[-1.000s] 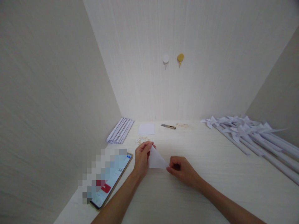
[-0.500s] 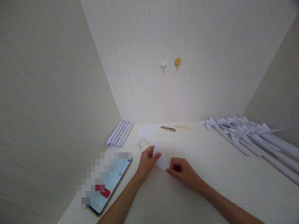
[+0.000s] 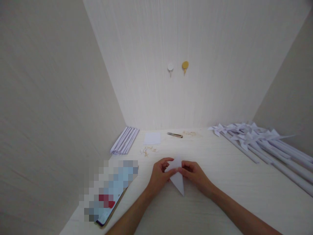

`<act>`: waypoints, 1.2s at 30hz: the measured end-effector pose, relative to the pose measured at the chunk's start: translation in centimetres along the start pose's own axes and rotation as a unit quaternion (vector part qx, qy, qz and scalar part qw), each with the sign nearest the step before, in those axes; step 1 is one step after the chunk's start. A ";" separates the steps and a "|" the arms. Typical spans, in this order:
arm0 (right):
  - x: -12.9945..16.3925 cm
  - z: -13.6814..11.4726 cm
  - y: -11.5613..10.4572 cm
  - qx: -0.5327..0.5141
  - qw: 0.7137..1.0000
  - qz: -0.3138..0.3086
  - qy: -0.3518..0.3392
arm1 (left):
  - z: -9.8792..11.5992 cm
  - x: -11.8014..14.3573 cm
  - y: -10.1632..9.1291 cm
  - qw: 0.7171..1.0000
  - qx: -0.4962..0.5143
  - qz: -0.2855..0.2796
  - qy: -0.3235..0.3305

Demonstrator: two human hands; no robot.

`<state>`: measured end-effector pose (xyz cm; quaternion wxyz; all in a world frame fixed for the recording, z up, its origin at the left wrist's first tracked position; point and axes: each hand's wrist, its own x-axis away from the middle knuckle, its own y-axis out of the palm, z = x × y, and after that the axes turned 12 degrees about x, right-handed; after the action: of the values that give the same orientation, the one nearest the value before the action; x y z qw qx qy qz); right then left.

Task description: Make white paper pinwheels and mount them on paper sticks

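A folded piece of white paper (image 3: pixel 178 183), roughly triangular with one point toward me, is held between both hands just above the table. My left hand (image 3: pixel 161 171) pinches it from the left, thumb lying across its front and index finger near the upper edge. From the right, my right hand (image 3: pixel 192 172) grips the paper's edge between thumb and curled fingers. The two thumb tips meet near the middle of the paper. Some fingers are hidden behind the sheet.
Behind lie a square paper stack (image 3: pixel 152 138), thread snips (image 3: pixel 174 134) and small scattered wooden bits (image 3: pixel 148 150). Rolled paper sticks (image 3: pixel 125 140) lie left, above a partly blurred phone (image 3: pixel 107 213). Paper pinwheels (image 3: pixel 246 137) on sticks lie right. Two hooks (image 3: pixel 185 65) hang on the wall.
The paper has moved right and turned, its lower point now toward me. My left hand has shifted right, and my right hand has moved up along the paper, bringing the thumbs together.
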<state>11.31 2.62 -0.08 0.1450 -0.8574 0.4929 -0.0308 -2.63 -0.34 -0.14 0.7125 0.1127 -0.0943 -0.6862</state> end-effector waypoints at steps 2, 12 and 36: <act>0.0 0.2 -0.1 -0.012 0.999 0.026 0.018 | 0.2 -0.2 0.0 1.000 0.015 0.018 -0.009; -0.1 0.6 -0.2 -0.013 0.997 0.065 0.029 | 0.4 -0.3 -0.2 0.999 -0.010 0.039 0.003; -0.2 1.0 -0.5 -0.139 0.969 0.206 0.003 | 0.5 0.0 0.1 0.997 -0.057 0.014 -0.052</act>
<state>11.81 3.28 -0.88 0.0259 -0.7487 0.6591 0.0657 -2.67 -0.36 0.39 0.7214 0.0352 -0.0935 -0.6853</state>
